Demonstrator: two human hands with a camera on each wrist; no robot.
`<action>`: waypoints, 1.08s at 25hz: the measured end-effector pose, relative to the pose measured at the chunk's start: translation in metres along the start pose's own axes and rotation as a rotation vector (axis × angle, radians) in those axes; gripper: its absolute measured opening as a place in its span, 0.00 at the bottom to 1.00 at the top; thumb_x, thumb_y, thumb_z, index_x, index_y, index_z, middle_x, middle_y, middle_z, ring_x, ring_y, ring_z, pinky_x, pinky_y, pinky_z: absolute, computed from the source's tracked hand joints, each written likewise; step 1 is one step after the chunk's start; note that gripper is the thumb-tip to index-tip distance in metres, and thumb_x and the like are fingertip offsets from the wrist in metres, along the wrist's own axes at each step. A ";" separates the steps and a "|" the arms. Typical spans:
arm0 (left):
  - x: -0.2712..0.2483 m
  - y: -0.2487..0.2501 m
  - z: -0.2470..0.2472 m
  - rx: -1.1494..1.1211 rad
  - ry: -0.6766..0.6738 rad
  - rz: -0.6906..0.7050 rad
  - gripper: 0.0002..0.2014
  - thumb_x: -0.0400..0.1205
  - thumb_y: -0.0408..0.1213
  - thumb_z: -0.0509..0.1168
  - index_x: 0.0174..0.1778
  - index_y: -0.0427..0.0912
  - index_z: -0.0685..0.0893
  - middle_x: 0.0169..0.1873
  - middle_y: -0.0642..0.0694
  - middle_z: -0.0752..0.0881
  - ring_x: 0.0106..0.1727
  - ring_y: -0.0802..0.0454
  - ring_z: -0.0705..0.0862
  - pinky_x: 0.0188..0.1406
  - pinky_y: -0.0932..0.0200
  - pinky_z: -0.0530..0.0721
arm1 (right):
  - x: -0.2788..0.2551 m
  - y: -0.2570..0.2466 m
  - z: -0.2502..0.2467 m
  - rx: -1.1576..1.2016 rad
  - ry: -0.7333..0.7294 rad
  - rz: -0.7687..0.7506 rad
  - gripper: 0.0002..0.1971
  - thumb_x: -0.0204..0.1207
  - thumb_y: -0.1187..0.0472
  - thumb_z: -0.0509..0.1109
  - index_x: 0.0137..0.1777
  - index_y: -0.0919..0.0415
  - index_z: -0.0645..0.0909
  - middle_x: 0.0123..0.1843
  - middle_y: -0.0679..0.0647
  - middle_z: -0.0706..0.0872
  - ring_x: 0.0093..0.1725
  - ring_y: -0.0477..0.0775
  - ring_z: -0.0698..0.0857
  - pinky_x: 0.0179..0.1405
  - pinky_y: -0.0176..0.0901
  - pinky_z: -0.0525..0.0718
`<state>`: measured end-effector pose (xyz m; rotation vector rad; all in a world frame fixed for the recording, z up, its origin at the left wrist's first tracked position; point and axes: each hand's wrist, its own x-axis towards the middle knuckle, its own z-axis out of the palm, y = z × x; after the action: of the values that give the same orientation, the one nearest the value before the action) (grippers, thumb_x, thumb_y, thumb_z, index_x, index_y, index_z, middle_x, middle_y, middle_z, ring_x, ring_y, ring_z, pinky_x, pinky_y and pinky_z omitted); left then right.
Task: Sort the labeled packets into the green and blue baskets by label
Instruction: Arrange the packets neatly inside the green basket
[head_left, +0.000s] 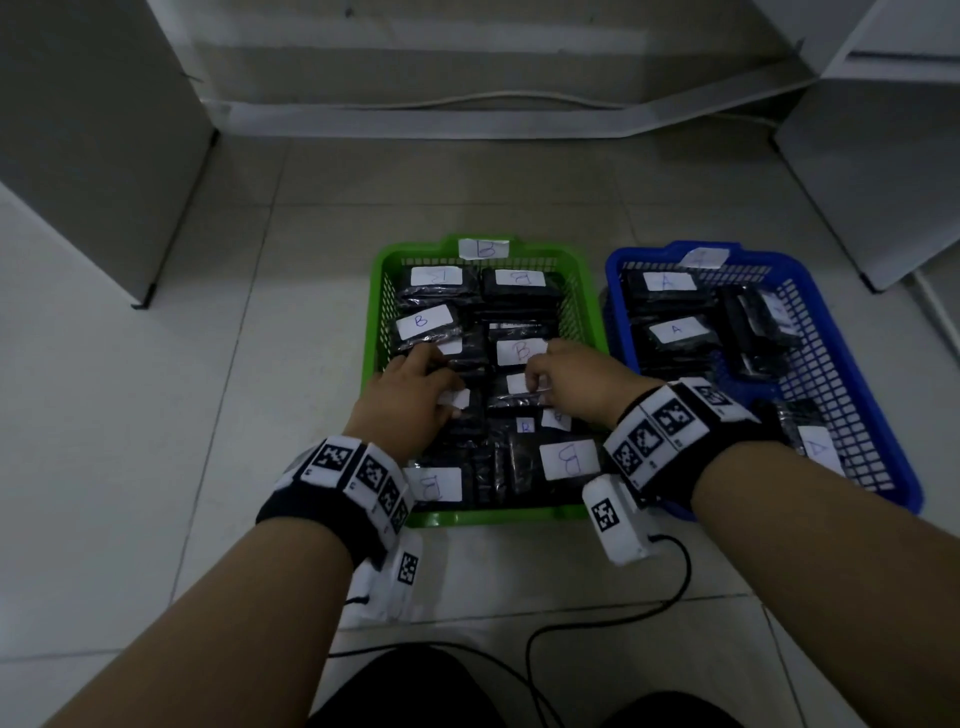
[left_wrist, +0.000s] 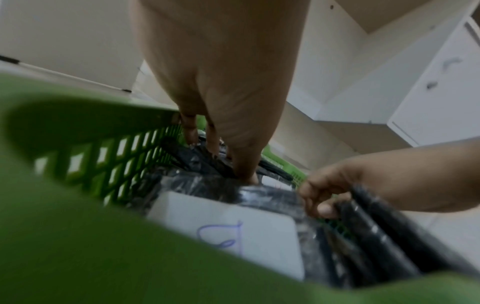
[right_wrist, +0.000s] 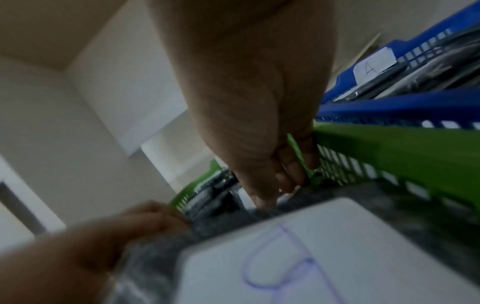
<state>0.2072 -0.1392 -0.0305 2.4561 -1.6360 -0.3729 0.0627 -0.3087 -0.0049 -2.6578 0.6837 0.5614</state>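
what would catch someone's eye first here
Two bright baskets side by side on the pale floor: the green basket tagged B on the left, the blue basket tagged A on the right, both holding black packets. Both hands, left hand and right hand, reach into the green one.

Right hand (right_wrist: 249, 127) fingertips on, perhaps pinching, B packet (right_wrist: 324, 257).

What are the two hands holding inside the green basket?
Both hands reach among the black packets in the green basket. The right hand pinches one packet's edge; whether the left hand grips anything cannot be told.
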 end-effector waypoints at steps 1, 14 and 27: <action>-0.001 0.000 -0.002 -0.028 0.024 0.013 0.16 0.76 0.45 0.69 0.60 0.50 0.84 0.63 0.48 0.74 0.62 0.44 0.75 0.61 0.45 0.78 | -0.006 -0.004 -0.008 0.024 -0.030 0.017 0.11 0.80 0.59 0.66 0.61 0.55 0.82 0.54 0.53 0.70 0.61 0.56 0.75 0.55 0.41 0.75; -0.038 0.002 -0.014 -0.243 -0.126 0.035 0.12 0.72 0.43 0.75 0.48 0.46 0.85 0.45 0.51 0.79 0.51 0.50 0.80 0.49 0.59 0.76 | -0.069 -0.029 0.000 0.236 -0.177 -0.012 0.29 0.66 0.55 0.80 0.66 0.54 0.74 0.58 0.52 0.75 0.57 0.54 0.78 0.54 0.42 0.76; -0.047 -0.014 -0.030 -0.336 0.084 -0.121 0.07 0.83 0.42 0.60 0.53 0.50 0.82 0.44 0.46 0.89 0.45 0.45 0.85 0.45 0.56 0.81 | -0.030 -0.083 -0.014 0.453 -0.149 -0.091 0.13 0.75 0.56 0.73 0.57 0.58 0.80 0.49 0.52 0.85 0.52 0.54 0.84 0.47 0.41 0.78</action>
<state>0.2115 -0.0901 -0.0002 2.2865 -1.2766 -0.5082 0.0849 -0.2345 0.0395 -2.1893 0.5642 0.5037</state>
